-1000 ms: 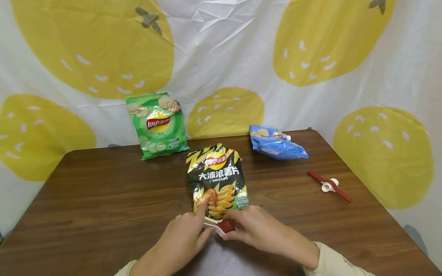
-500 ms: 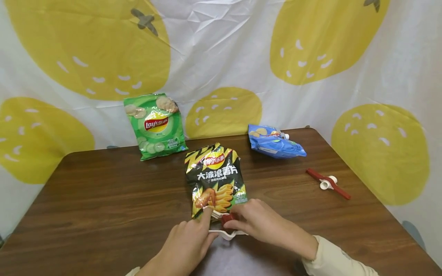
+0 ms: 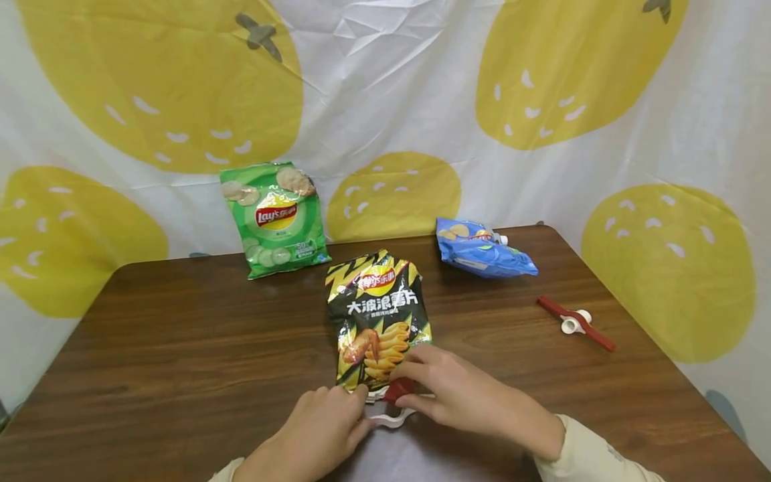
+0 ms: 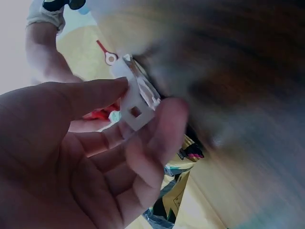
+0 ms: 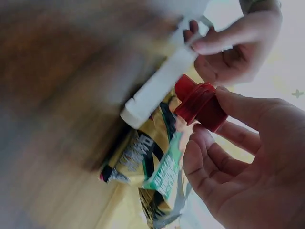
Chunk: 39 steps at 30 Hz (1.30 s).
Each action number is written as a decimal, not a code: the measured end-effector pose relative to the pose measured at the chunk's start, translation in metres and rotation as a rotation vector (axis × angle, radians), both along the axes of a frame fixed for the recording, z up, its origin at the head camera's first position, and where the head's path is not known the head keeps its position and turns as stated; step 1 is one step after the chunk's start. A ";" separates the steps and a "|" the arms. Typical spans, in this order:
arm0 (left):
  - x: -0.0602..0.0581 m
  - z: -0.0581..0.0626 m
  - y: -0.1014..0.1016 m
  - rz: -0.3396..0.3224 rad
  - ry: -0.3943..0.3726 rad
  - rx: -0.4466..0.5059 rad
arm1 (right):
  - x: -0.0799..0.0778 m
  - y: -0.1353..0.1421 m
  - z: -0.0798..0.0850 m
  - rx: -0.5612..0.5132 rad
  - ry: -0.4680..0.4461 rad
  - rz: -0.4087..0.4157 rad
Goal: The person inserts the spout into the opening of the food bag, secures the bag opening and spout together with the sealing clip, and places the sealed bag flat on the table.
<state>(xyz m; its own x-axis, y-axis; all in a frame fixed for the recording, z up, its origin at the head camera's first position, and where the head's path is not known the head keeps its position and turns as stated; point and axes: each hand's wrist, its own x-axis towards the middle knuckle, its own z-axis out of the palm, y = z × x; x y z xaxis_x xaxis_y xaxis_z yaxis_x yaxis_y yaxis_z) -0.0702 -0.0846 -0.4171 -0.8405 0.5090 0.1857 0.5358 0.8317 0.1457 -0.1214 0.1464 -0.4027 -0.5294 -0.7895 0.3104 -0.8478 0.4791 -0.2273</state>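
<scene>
In the head view a black and yellow chip bag (image 3: 379,314) lies on the table, near end toward me. At that end is a white plastic bag clip (image 3: 393,421) with a red cap (image 3: 400,388); one white strip bows away from the bag. My left hand (image 3: 319,425) pinches the clip's left end between thumb and fingers; the left wrist view shows a square hole in the white strip (image 4: 127,100). My right hand (image 3: 460,391) holds the red cap (image 5: 202,102) between thumb and fingers. Fingers hide part of the bag's near edge.
A green chip bag (image 3: 277,227) leans on the curtain (image 3: 385,87) at the back left. Toward the back right lies a blue chip bag (image 3: 488,258) with a white spout. A red clip with white round parts (image 3: 576,323) rests on the table (image 3: 211,335) at the right.
The clip's white strip has come away from the bag's near edge toward me. My left index finger has drawn back from the bag, while my right hand keeps hold of the red cap.
</scene>
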 end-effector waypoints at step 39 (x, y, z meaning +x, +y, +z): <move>-0.157 0.040 -0.062 0.233 -0.579 0.673 | -0.121 0.027 0.046 -0.265 -0.691 -0.262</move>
<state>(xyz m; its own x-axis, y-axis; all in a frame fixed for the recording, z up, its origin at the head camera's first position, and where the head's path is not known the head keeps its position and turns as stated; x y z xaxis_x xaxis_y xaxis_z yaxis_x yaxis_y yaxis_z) -0.2269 -0.1462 -0.3775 -0.9625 0.2521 -0.1003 0.0577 0.5516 0.8321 -0.2428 0.1734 -0.3565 -0.8300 -0.5577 0.0037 -0.3395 0.5000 -0.7967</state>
